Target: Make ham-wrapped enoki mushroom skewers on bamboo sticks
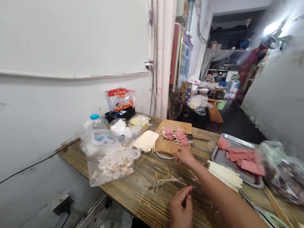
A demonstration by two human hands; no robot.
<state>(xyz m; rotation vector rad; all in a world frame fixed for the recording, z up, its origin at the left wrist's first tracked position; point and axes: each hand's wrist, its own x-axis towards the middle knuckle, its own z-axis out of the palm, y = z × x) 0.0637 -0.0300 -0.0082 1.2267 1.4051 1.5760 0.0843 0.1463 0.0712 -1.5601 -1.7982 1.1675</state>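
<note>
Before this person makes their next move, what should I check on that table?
1. Pink slices on hand: ok, on the metal tray.
2. White mushrooms at the cutting board: ok, a bunch lies by its left edge.
3. Left hand free: ok, it appears to hold nothing.
4. Right hand gripping a stick firmly: cannot tell, too small.
5. Table free of scraps: not ok, loose strands lie near the left hand.

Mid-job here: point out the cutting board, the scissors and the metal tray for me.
Cutting board (162,145): head view, bare wood at its near left.
Scissors (258,209): head view, on the dark blades.
Metal tray (219,155): head view, bare floor at its left end.
</note>
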